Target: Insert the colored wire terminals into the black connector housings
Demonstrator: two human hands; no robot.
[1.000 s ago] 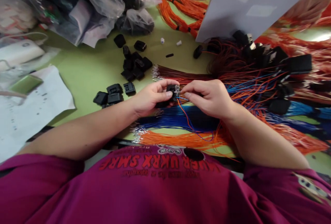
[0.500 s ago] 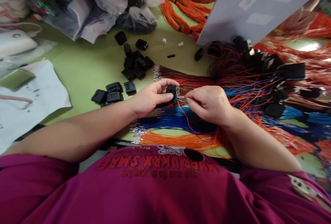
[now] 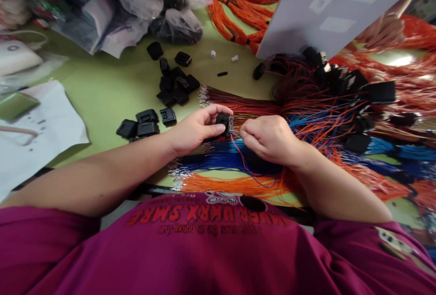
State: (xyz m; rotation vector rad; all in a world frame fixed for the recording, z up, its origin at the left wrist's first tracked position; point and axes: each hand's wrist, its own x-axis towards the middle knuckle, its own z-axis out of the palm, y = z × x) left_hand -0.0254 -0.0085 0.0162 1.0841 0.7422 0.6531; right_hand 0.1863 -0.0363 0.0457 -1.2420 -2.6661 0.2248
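Note:
My left hand (image 3: 194, 129) grips a small black plastic connector (image 3: 223, 121) between thumb and fingers, above the wire bundles. My right hand (image 3: 269, 138) is pinched right beside the connector's open face, its fingertips closed on thin wires. An orange wire and a blue wire (image 3: 247, 168) hang from the connector and loop down toward my chest. Under both hands lie a blue wire bundle (image 3: 218, 159), an orange bundle (image 3: 221, 184) and a dark red bundle (image 3: 235, 102), their stripped ends pointing left.
Loose black connectors (image 3: 175, 84) and another group (image 3: 145, 125) lie on the green table (image 3: 112, 90). Clear plastic bags (image 3: 129, 4) sit at the back left, white papers (image 3: 37, 136) at the left. A grey card (image 3: 327, 9) leans over finished black-connector harnesses (image 3: 344, 90). Orange wire bundles (image 3: 238, 9) lie behind.
My right hand has drawn closer to the connector, its fingertips now against the open face. The left hand holds the connector in much the same place. The view shifted slightly.

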